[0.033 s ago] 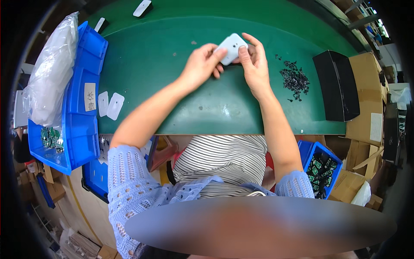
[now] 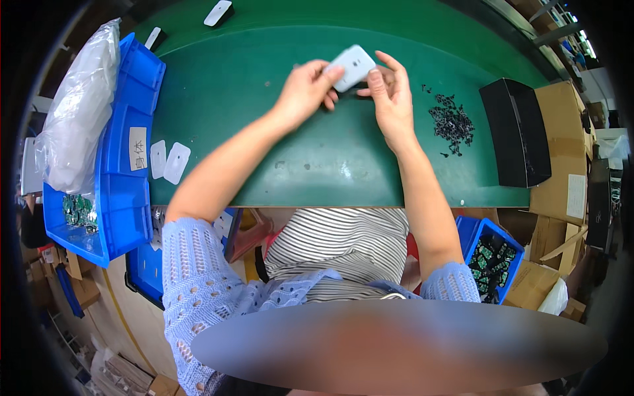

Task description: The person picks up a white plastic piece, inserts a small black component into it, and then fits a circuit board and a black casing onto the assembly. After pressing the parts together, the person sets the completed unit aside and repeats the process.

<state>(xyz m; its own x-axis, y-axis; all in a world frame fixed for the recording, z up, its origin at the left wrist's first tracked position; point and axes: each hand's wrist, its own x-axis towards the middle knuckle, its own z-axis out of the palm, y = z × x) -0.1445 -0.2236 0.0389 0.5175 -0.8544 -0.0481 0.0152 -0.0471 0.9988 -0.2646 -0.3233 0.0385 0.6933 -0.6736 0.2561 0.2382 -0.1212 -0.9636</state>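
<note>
Green bench (image 2: pixel 343 152): same as a moment ago, smooth, semi-glossy top w/ a few dull scuffs. On the L, blue bins (image 2: pixel 125 181), hard moulded plastic w/ squared walls, & against them a plastic bag (image 2: pixel 82 105), clear, crinkled, shiny; nothing shifted there. On the R, a cardboard box (image 2: pixel 561 142), matte brown, & next to it a stiff-sided black box (image 2: pixel 518 132), both unmoved.

Change is at the hands. L hand (image 2: pixel 307 92) has gone slightly up & left, taking the white pc (image 2: pixel 356 66) w/ it; R hand (image 2: pixel 394 105) stayed roughly put, so its thumb, which lay over the pc's R corner, now sits about at the edge. Prob. means the L hand bears most of the pc. L fingers pinch it, thumb on top, others curled below. R index is up, spread from the thumb; can't tell if the rest of that hand grips anything.

White pc is btwn the hands, over the bench's far half, tilted: smooth rectangle, rounded corners, small dark marks, a bit blurred. By the bins, two white plates (image 2: pixel 176 164), flat w/ rounded corners. Smallest: black parts (image 2: pixel 452 125), tiny, spiky, in a loose heap R of the R hand.
</note>
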